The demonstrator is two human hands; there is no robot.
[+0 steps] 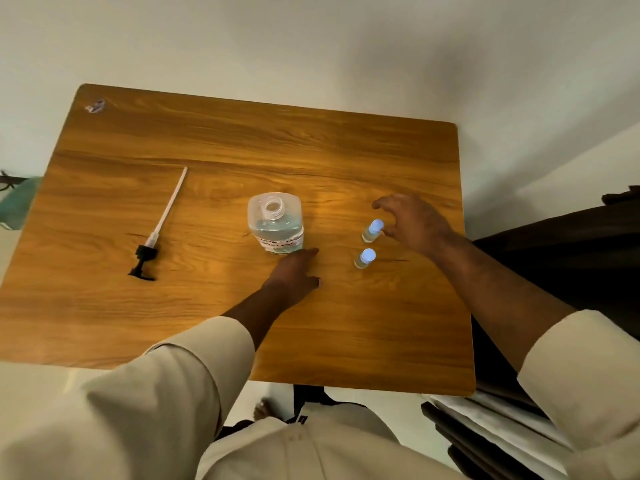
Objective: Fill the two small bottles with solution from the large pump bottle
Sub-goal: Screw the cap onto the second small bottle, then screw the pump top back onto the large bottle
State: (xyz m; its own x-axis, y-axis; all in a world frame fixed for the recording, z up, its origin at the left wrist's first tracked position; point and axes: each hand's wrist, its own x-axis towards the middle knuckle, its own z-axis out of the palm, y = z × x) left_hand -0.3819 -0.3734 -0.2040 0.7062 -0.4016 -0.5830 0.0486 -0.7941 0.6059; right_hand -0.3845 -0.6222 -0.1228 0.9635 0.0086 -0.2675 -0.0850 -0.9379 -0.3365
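The large clear bottle stands upright mid-table with its neck uncovered and bluish liquid inside. Its black pump head with a long white tube lies flat to the left. Two small clear bottles with pale blue caps stand to the right, one farther and one nearer. My left hand rests on the table just in front of the large bottle, fingertips near its base, holding nothing. My right hand hovers with fingers spread, right beside the farther small bottle's cap.
The wooden table has a small clear object at its far left corner. A white wall lies behind. Dark furniture and stacked items sit at the right, past the table's edge.
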